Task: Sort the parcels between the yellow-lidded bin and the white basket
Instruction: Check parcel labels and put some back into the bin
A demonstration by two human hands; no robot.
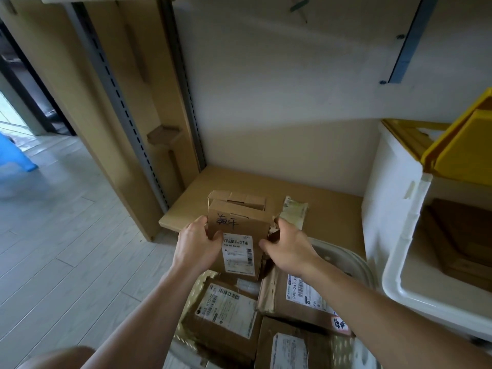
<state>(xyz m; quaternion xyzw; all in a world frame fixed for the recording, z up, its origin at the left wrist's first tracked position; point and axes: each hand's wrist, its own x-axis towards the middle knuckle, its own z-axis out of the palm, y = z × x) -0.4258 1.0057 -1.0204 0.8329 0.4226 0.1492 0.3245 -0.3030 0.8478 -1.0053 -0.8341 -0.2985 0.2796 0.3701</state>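
- Head view: the person is holding a small cardboard parcel (237, 235) upright between both hands, above the far rim of the white basket (358, 262) and just in front of the low wooden shelf (332, 209).
- The left hand (195, 245) is forming one half of the grip: its fingers are curling round the parcel's left edge, with the thumb lying on the front face beside the printed label.
- The right hand (288, 247) is forming the other half, fingers wrapping the right edge and thumb pressing the front face, so both are closed on the box and nothing else.
- The parcel is sitting squarely between the two hands, label and handwritten mark facing the camera; a second small box (237, 199) is standing on the shelf just behind it, near the shelf's front edge.
- More labelled parcels (226, 310) are lying in the basket beneath the forearms.
- The yellow-lidded bin (394, 209) is standing at the right, lid (463, 145) tipped open, with brown boxes inside.
- To do this step well, I would judge, keep the label facing up long enough to read it, hold both edges firmly, then carry the box level to its place.
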